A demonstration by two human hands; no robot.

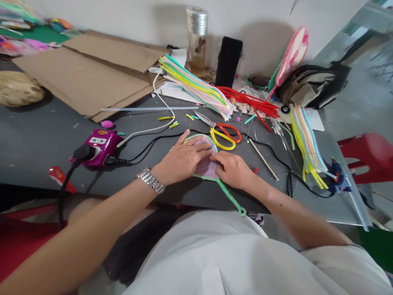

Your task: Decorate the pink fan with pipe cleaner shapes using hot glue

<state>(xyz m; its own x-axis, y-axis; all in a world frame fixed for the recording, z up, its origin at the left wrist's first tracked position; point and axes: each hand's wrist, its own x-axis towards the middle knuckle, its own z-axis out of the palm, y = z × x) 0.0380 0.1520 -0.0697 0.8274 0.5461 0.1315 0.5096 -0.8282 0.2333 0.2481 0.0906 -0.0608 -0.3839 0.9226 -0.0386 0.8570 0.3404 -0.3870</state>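
Small round green-rimmed film fan [205,164] lies on the bench [37,155], between both hands. Left hand [183,157]: fingers spread wide, flat on the film, pinning it steady. Right hand [232,170]: fingers curled narrow at the rim, pinch unclear. Yellow-handled scissors [222,138] just beyond the fan.

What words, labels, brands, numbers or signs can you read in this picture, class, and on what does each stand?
No text can be read with certainty.
White label on the magenta device: dark marks, too blurred to read.
White mark on the red object: too small to read.
Watch: no readable text shows.
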